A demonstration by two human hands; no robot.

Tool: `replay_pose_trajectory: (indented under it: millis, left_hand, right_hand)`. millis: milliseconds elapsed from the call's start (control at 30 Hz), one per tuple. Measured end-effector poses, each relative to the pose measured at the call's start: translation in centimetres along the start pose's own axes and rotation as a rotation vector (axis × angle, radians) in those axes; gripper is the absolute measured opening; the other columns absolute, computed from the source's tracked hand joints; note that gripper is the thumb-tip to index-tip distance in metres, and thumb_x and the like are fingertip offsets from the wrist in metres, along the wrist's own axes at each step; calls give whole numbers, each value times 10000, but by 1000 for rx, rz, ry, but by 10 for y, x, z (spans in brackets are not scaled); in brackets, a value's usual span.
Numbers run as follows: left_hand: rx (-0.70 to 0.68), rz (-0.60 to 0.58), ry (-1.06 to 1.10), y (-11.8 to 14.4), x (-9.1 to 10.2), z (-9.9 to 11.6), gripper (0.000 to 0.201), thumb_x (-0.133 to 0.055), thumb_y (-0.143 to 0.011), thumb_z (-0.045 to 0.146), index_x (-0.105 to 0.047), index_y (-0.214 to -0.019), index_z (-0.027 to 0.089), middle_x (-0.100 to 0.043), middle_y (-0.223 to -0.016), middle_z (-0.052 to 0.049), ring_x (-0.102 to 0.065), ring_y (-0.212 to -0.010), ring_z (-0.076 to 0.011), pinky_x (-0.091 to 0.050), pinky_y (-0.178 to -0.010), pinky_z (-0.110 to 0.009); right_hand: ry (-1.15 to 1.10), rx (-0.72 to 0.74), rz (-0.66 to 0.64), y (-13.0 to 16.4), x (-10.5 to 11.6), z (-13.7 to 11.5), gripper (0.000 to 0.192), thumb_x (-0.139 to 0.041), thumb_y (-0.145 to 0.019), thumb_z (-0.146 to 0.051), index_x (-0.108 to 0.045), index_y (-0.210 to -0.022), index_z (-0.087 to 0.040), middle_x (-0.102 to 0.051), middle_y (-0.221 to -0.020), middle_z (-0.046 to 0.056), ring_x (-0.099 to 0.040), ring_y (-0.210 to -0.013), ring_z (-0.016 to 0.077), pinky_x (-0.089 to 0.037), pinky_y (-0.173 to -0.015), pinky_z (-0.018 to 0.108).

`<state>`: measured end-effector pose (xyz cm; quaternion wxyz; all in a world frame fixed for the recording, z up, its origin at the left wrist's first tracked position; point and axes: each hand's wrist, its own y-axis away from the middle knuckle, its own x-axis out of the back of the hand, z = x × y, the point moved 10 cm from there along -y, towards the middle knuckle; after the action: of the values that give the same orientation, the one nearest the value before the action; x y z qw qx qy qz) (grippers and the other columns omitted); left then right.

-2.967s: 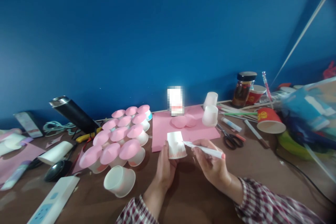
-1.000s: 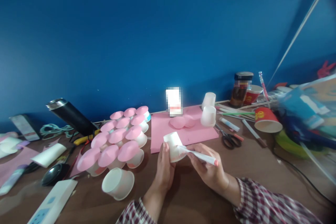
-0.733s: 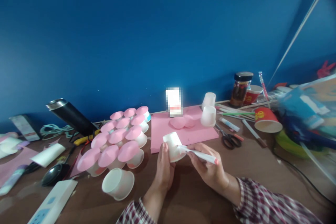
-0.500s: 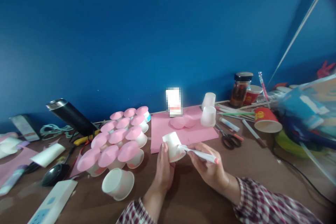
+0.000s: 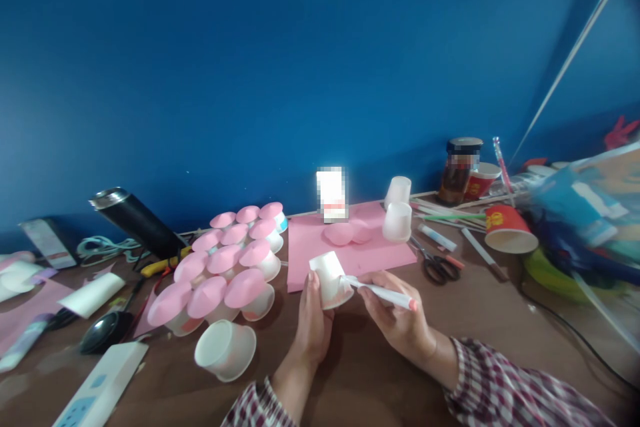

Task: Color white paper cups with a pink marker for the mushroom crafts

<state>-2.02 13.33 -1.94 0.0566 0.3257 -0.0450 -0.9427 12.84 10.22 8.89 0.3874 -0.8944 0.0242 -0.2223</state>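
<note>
A white paper cup (image 5: pixel 329 279) is gripped in my left hand (image 5: pixel 314 317), tilted above the brown table. My right hand (image 5: pixel 400 321) holds a white marker pen (image 5: pixel 387 293) with an orange-red end, its tip touching or very near the cup's side. Just beyond lies a pink paper sheet (image 5: pixel 305 253) with pink paper circles (image 5: pixel 345 233) on it. Two white cups (image 5: pixel 398 221) stand at the sheet's right. To the left are several cups topped with pink paper cones (image 5: pixel 225 259), and one bare white cup (image 5: pixel 226 350) sits nearer me.
Scissors (image 5: pixel 440 267), a glue stick (image 5: pixel 437 238) and another marker (image 5: pixel 484 253) lie on the right, near a red paper cup (image 5: pixel 507 230) and a dark jar (image 5: pixel 459 173). At left are a black flask (image 5: pixel 137 223), a power strip (image 5: pixel 100 383) and a blue wall (image 5: pixel 320 67) behind.
Almost nothing differs. The marker's tip has shifted very slightly against the cup, while the left hand keeps its grip.
</note>
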Motion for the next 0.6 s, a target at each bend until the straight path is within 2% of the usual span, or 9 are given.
replay_pose_trajectory:
  millis: [433,600]
  left_hand:
    - [24,45,14,0,2,-2,561,-679,-738,615,-691,-1083,173,-712,-1103,-122,-562,-1190,-342,-477,-977,-442]
    - [45,44,36,1,0,-3,546,-696,-735,601,-672,-1081,179,-684,-1152,-105,-581,-1155,-307,-487,-960,-419]
  right_hand:
    - [-15,-24,-30,1,-3,0,99,-543,-924,-181,-641,-914,-187,-672,-734,35,-637,-626,166,-519,-579,257]
    - [-12,-37,-29,2,-2,1,108,-536,-930,-195,-643,-915,-188,-683,-738,46,-648,-627,171,-523,-539,249]
